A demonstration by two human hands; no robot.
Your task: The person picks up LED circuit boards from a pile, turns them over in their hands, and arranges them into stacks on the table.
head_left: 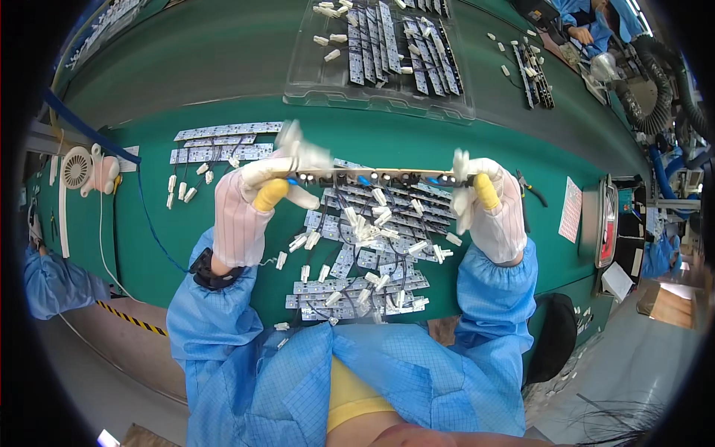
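Observation:
A long, narrow circuit board strip (387,173) is held up edge-on between my two hands, with black and blue components along its lower side. My left hand (261,182), in a white striped glove with a yellow finger cot, grips its left end. On the opposite end, my right hand (493,197) is closed in the same kind of glove and cot. White shapes by both sets of fingertips are smeared by motion. Below the strip lies a pile of LED boards (357,292) with black wires and white plug connectors (365,231).
More wired strips (223,153) lie to the left on the green mat (134,261). A clear plastic tray (320,93) of boards stands at the back. Pliers (533,192) and a pink-white sheet (570,210) lie right. A small fan (77,168) is far left. Co-workers' blue sleeves show nearby.

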